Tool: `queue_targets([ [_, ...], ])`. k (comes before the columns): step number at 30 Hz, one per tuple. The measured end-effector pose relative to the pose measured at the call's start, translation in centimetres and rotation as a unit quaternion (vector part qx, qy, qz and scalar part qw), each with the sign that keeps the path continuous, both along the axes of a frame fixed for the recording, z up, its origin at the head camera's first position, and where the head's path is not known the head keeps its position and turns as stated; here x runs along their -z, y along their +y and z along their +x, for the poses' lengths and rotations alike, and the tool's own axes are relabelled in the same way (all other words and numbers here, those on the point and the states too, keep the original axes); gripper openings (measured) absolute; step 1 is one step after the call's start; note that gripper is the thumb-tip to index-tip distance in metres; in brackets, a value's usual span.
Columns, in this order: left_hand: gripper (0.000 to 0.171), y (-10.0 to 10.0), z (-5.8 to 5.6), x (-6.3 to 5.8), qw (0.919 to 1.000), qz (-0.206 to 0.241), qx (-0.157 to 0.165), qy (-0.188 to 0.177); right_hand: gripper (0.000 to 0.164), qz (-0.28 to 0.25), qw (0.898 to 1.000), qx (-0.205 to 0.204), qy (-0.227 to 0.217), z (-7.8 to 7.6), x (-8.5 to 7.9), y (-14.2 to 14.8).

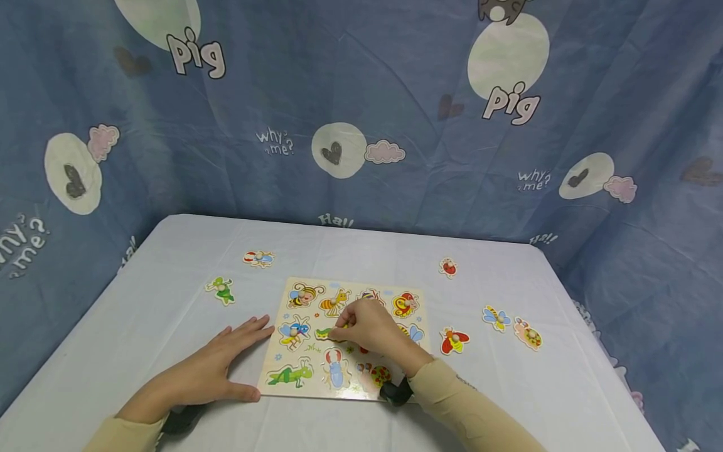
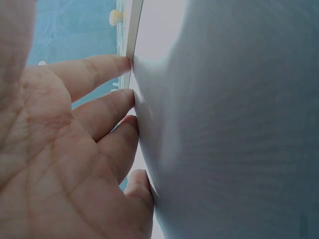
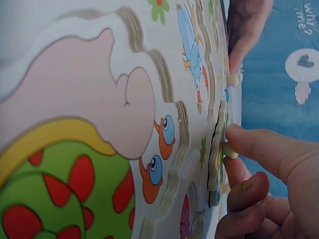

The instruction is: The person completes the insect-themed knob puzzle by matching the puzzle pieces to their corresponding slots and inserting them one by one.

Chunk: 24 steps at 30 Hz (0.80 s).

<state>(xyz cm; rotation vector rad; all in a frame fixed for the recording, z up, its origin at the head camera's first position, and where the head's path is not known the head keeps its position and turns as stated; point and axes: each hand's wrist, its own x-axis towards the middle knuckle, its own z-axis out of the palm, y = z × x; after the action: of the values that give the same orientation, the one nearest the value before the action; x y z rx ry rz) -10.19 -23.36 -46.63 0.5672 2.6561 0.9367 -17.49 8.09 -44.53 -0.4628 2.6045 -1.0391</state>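
A wooden insect puzzle board (image 1: 310, 390) lies on the white table. Over its middle, my right hand (image 1: 369, 329) pinches the knob of a green caterpillar piece (image 1: 323, 334) between thumb and index finger. The right wrist view shows that pale knob (image 3: 229, 151) in the fingertips and the piece's wooden edge near the board; whether it is fully seated I cannot tell. My left hand (image 1: 211, 370) lies at the board's left side with fingers spread. Its fingertips (image 2: 127, 64) touch the board's edge in the left wrist view.
Loose pieces lie left of the board: a stag beetle (image 1: 258, 258) and a green insect (image 1: 221, 290). On the right are a ladybug (image 1: 448, 267), a red-and-yellow insect (image 1: 454, 341), a blue-winged bee (image 1: 496, 318) and a spotted piece (image 1: 528, 334). A blue printed curtain (image 1: 361, 81) hangs behind.
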Motion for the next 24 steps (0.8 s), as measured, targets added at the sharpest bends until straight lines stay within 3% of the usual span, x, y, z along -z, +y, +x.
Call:
queue_targets([
  [24, 0.112, 0.01, 0.01, 0.08, 1.0, 0.0, 0.0, 0.004, 0.023, 0.008, 1.0, -0.017, 0.009, 0.02, -0.02, 0.14],
])
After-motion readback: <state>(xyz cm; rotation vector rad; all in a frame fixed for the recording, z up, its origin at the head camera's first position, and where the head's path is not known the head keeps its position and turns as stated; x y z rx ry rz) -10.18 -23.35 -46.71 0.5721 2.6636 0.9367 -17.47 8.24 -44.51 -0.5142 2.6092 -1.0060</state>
